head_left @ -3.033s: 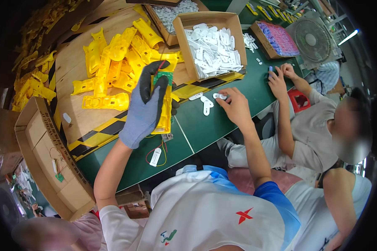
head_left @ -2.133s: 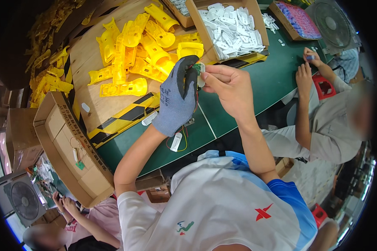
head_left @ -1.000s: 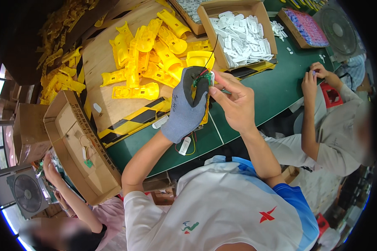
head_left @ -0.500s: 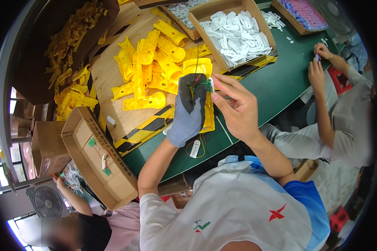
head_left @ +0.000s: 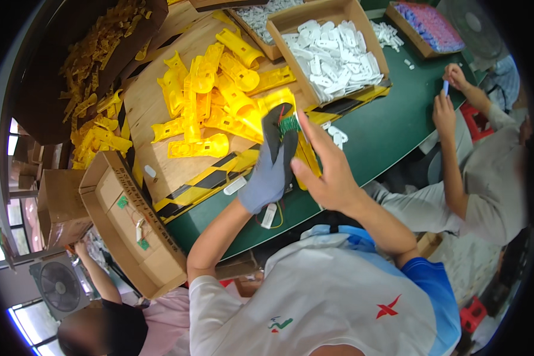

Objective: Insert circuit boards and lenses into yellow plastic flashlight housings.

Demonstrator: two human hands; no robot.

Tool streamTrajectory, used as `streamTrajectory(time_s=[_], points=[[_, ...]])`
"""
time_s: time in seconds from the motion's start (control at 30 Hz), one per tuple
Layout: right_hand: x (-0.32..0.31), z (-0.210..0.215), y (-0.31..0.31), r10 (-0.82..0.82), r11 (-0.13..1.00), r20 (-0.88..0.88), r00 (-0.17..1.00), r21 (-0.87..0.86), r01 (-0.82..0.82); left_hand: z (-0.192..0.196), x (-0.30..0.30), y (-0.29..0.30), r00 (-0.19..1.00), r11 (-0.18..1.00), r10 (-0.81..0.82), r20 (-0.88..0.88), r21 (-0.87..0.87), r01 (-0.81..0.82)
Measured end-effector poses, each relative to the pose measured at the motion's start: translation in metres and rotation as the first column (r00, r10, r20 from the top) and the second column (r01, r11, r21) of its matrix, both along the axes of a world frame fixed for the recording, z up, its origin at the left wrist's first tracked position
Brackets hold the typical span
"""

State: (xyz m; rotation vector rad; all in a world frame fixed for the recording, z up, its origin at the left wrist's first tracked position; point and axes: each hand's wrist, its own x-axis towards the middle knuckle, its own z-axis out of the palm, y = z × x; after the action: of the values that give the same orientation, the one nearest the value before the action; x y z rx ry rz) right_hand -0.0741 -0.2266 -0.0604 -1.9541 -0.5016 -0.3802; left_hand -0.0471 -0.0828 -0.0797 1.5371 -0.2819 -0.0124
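My left hand (head_left: pixel 268 172), in a grey and black glove, is closed on a small green circuit board (head_left: pixel 288 124) between thumb and fingers. A thin red wire shows at the board's upper edge. Bare, with fingers stretched and thumb apart, my right hand (head_left: pixel 333 181) lies just right of the board, its fingertips at the board's right edge. Whether they touch it I cannot tell. Behind the glove is a yellow plastic housing (head_left: pixel 282 98), partly hidden. Below my left wrist, a white part (head_left: pixel 269 216) with thin wires rests on the green table.
Yellow housings (head_left: pixel 207 101) are piled on a wooden board. A cardboard box (head_left: pixel 374 35) of white parts stands beyond my hands. At the left, an open carton (head_left: pixel 154 267) holds green boards with wires. One co-worker (head_left: pixel 451 130) sits at right, another (head_left: pixel 121 314) at lower left.
My right hand's pinch at the board has opened, its thumb and fingers spreading apart. White parts on the table beyond my right hand have come into view. The whole view has shifted slightly.
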Motion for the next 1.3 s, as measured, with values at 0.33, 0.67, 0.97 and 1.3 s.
streamTrajectory(time_s=[0.33,0.67,0.97,1.3], points=[[-0.006,-0.031,-0.147,-0.487,0.860,-0.254,0.836,-0.306,0.408,0.073,0.027,0.054,0.986,0.774,-0.058,-0.157,0.617,0.144],[0.009,-0.011,-0.128,-0.478,0.579,0.211,0.853,-0.655,0.486,0.009,0.051,0.069,0.806,0.206,-0.454,0.380,0.925,-0.320],[0.011,-0.037,0.001,0.217,0.811,0.061,0.974,-0.567,-0.145,0.032,0.055,0.103,0.929,0.972,0.143,0.340,0.130,-0.197],[0.008,0.003,-0.023,0.124,0.612,-0.203,0.971,-0.755,-0.236,0.037,0.069,0.134,0.996,0.575,-0.050,-0.075,-0.817,-0.033]])
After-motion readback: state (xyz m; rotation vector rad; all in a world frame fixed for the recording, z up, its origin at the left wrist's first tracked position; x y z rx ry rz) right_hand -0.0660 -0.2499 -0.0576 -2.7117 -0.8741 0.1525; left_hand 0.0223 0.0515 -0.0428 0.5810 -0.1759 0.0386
